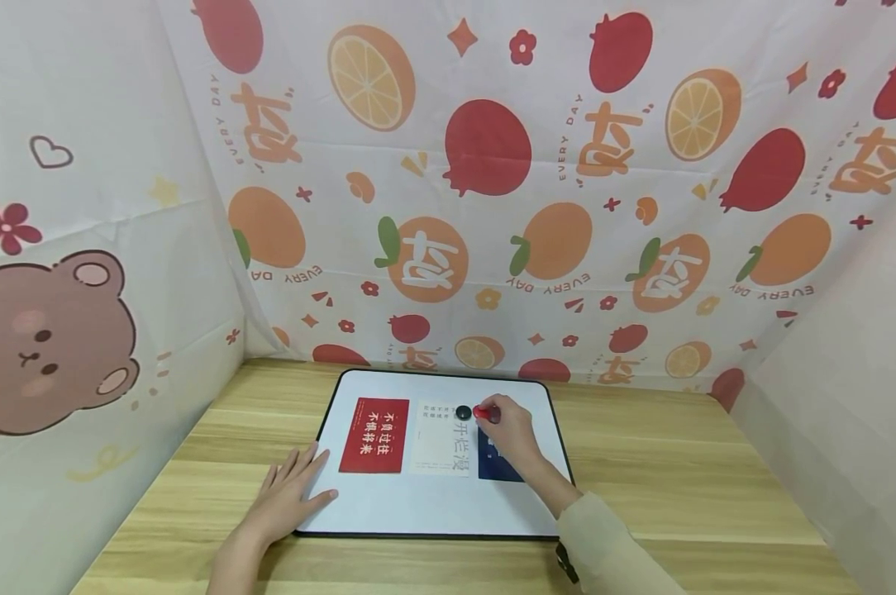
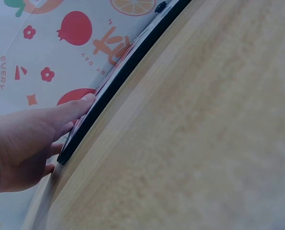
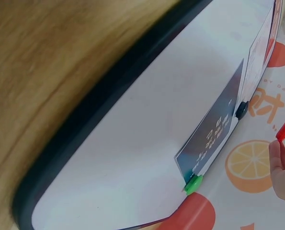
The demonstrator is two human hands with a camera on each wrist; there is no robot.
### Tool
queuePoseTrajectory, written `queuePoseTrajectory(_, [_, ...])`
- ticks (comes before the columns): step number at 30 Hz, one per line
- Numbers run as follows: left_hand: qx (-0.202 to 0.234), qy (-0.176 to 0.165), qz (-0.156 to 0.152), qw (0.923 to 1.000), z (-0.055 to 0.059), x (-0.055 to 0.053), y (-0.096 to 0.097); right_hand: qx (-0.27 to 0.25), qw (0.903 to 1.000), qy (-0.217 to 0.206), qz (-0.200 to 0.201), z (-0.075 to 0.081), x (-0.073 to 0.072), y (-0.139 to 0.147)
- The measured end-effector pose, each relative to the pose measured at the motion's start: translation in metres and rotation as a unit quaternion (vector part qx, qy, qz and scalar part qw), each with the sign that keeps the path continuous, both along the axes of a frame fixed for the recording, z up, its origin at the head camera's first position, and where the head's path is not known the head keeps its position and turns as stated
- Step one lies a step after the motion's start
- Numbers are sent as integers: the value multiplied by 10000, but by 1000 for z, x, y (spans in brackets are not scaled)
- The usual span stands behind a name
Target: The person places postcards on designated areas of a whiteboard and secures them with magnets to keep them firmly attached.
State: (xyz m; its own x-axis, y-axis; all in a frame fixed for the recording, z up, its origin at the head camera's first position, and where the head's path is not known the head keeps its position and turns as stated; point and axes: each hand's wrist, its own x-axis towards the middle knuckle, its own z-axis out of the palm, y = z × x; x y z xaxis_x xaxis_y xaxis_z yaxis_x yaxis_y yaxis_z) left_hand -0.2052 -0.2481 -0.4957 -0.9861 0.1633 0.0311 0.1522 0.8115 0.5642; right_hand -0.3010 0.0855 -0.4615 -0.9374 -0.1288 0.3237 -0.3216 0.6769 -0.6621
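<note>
A whiteboard point(image 1: 388, 508) with a black rim lies on the table. On it are a red card point(image 1: 351, 450), a white card point(image 1: 427, 450) and a dark blue card point(image 1: 493, 463), partly hidden by my right hand point(image 1: 513, 434). That hand pinches a red magnet point(image 3: 283, 132) between thumb and fingertips, raised off the board in the right wrist view. Close by, a round black magnet point(image 1: 464, 412) sits at the white card's top right corner. A green magnet point(image 3: 193, 184) sits on the blue card's corner. My left hand point(image 1: 288, 496) rests on the board's left edge, fingers spread.
The wooden table point(image 1: 686, 496) extends around the board on both sides. Behind it hangs a fruit-printed cloth point(image 1: 612, 347), close to the board's far edge. Another cloth with a printed bear point(image 1: 54, 347) hangs at the left.
</note>
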Motion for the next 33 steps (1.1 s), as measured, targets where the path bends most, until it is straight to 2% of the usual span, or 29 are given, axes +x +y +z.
queuePoseTrajectory(7, [-29, 6, 3, 10000, 0, -1, 0, 84, 9999, 110, 16, 0, -4, -6])
queuePoseTrajectory(16, [11, 31, -20, 10000, 2, -2, 0, 238, 9997, -43, -48, 4, -6, -12])
queuePoseTrajectory(33, [-4, -107, -15, 9999, 2, -2, 0, 202, 9996, -152, -92, 6, -5, -20])
